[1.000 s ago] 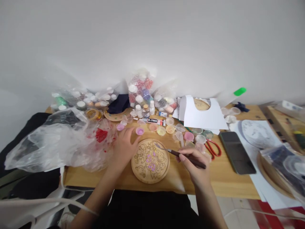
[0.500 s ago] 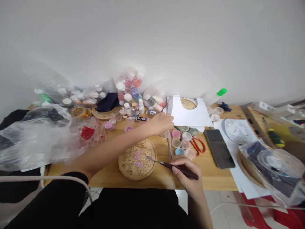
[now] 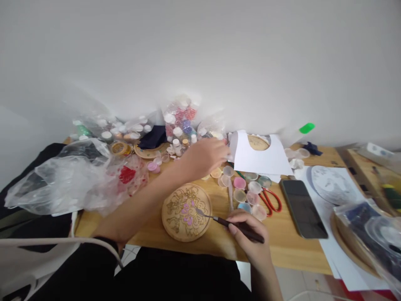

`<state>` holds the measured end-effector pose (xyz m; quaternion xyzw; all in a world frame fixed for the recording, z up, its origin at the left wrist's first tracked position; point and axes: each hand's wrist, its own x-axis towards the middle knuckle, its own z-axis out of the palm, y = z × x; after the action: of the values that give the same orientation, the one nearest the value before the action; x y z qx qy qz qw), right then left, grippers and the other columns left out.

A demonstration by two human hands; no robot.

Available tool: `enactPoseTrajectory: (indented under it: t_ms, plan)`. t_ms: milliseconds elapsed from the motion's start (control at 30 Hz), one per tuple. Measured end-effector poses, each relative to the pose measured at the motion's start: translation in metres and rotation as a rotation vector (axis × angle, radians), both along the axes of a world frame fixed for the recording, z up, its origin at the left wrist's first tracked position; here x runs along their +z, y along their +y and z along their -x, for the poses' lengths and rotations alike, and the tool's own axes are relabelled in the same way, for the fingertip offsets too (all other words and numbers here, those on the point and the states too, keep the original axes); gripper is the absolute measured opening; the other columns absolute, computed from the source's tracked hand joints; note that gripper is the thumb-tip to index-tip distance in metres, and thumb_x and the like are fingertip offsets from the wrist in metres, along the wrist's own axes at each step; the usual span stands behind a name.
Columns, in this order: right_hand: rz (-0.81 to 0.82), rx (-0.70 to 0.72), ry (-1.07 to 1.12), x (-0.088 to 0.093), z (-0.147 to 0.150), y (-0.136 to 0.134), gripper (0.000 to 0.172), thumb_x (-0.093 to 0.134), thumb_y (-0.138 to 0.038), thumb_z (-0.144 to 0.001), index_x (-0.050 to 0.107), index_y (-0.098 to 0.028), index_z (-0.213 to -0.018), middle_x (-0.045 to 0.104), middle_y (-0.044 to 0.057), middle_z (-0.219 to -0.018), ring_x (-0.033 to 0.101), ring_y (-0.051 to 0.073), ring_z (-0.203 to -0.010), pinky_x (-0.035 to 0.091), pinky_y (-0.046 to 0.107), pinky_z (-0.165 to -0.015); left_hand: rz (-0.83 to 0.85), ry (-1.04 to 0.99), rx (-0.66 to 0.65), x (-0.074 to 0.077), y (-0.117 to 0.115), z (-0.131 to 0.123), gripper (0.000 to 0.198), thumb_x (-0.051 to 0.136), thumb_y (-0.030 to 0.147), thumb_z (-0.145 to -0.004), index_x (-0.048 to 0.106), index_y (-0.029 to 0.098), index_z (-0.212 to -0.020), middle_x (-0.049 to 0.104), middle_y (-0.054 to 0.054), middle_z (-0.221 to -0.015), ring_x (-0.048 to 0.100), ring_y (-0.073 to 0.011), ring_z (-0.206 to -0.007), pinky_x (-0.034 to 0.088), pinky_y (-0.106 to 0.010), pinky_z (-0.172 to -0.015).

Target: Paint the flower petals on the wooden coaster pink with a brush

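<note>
My right hand [image 3: 252,238] is closed round the dark handle of a small palette knife [image 3: 221,221]. Its metal blade lies over a round wooden disc [image 3: 177,230], beside purple-filled petals in a gold-outlined flower pattern. Stretched across to the far side of the bench, my left hand [image 3: 208,155] has its fingers bunched together near the white paper [image 3: 265,161]; what they hold, if anything, is too blurred to make out. Small cups of coloured material, among them a pink cup [image 3: 239,182] and a blue cup [image 3: 244,207], stand between my hands and the scissors [image 3: 273,202].
A phone [image 3: 303,209] lies to the right, near printed sheets and a bagged wooden disc [image 3: 344,238]. Clear plastic bags [image 3: 72,179] crowd the left side. Bags of small bottles [image 3: 181,117] line the wall. A white cable [image 3: 62,241] crosses in front of my left arm.
My view has shifted, so the bench sits further left-to-right in the picture. My left hand has risen slightly, now covering the glue tube. The palette knife stays over the disc.
</note>
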<state>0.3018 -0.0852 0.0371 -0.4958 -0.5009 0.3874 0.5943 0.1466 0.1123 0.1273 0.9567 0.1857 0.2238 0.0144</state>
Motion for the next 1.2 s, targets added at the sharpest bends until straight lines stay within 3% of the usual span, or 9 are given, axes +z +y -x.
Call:
enactPoseTrajectory:
  t_ms: [100,233,367,467,767,1200]
  plan:
    - [0.007,-0.005,-0.016,0.001,0.002,0.004,0.009,0.077,-0.031,-0.087,0.077,-0.025,-0.080,0.076,0.003,-0.074,0.071,0.017,-0.067,0.058,0.025,-0.062,0.061,-0.403,0.199,0.007,-0.001,0.047,0.018,0.057,0.026,-0.101,0.070,0.021,-0.113,0.077,-0.004,-0.100,0.070,-0.0167,-0.091,0.056,-0.032,-0.085]
    - [-0.004,0.026,-0.025,0.004,0.006,0.009,0.006,0.077,-0.027,-0.085,0.077,-0.024,-0.079,0.076,0.003,-0.073,0.072,0.017,-0.067,0.059,0.026,-0.062,0.154,-0.851,0.515,-0.008,0.013,0.097,0.021,0.074,0.032,-0.085,0.074,0.022,-0.104,0.076,-0.002,-0.088,0.069,-0.0136,-0.073,0.058,-0.027,-0.071]
    - [-0.016,0.040,-0.018,0.007,0.010,0.012,0.004,0.077,-0.021,-0.083,0.078,-0.025,-0.080,0.076,0.003,-0.073,0.073,0.017,-0.066,0.059,0.025,-0.061,0.109,-0.855,0.769,-0.029,0.025,0.118,0.021,0.072,0.031,-0.080,0.074,0.020,-0.098,0.075,-0.004,-0.088,0.071,-0.0164,-0.076,0.058,-0.029,-0.072]
    - [-0.011,0.040,-0.017,0.008,0.012,0.013,0.004,0.077,-0.022,-0.083,0.078,-0.024,-0.080,0.076,0.003,-0.073,0.073,0.017,-0.066,0.059,0.025,-0.061,0.152,-0.762,0.874,-0.039,0.027,0.119,0.019,0.069,0.026,-0.078,0.071,0.021,-0.095,0.074,-0.003,-0.087,0.070,-0.0172,-0.076,0.059,-0.030,-0.075]
    - [-0.007,0.050,-0.025,0.010,0.015,0.015,0.004,0.077,-0.023,-0.085,0.078,-0.024,-0.081,0.076,0.003,-0.073,0.072,0.017,-0.067,0.060,0.025,-0.062,0.231,-0.662,0.938,-0.053,0.026,0.120,0.006,0.069,0.021,-0.080,0.066,0.022,-0.085,0.073,-0.003,-0.083,0.069,-0.0198,-0.078,0.056,-0.035,-0.082]
    - [-0.005,0.062,-0.042,0.009,0.018,0.016,0.004,0.076,-0.024,-0.086,0.078,-0.024,-0.082,0.076,0.003,-0.073,0.072,0.016,-0.066,0.059,0.025,-0.060,0.270,-0.718,0.979,-0.047,0.023,0.121,0.004,0.070,0.018,-0.076,0.069,0.022,-0.074,0.072,-0.002,-0.076,0.067,-0.0198,-0.073,0.055,-0.034,-0.080]
